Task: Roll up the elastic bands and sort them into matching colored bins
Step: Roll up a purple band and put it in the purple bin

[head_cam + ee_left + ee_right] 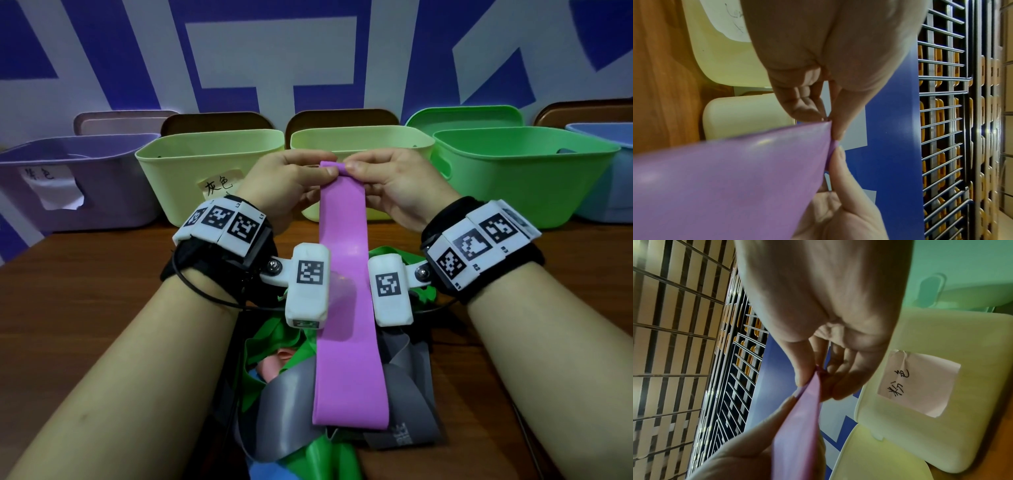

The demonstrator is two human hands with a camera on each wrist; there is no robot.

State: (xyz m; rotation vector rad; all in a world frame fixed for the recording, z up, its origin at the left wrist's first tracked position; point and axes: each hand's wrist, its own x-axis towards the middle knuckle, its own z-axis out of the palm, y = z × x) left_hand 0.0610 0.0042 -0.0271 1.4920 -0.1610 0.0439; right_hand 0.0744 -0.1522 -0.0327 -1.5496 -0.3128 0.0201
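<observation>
A flat purple elastic band hangs from both hands, its lower end resting on a pile of bands in green, grey, pink and blue. My left hand pinches the band's top left corner and my right hand pinches the top right corner, where the top edge is folded over slightly. In the left wrist view the thumb and fingers of the left hand meet at the purple band. The right wrist view has the right hand pinching the same band edge-on.
Along the back of the wooden table stand a purple bin, two pale yellow bins, a green bin and a blue bin. Paper labels are stuck on some bins. Lids lean behind them.
</observation>
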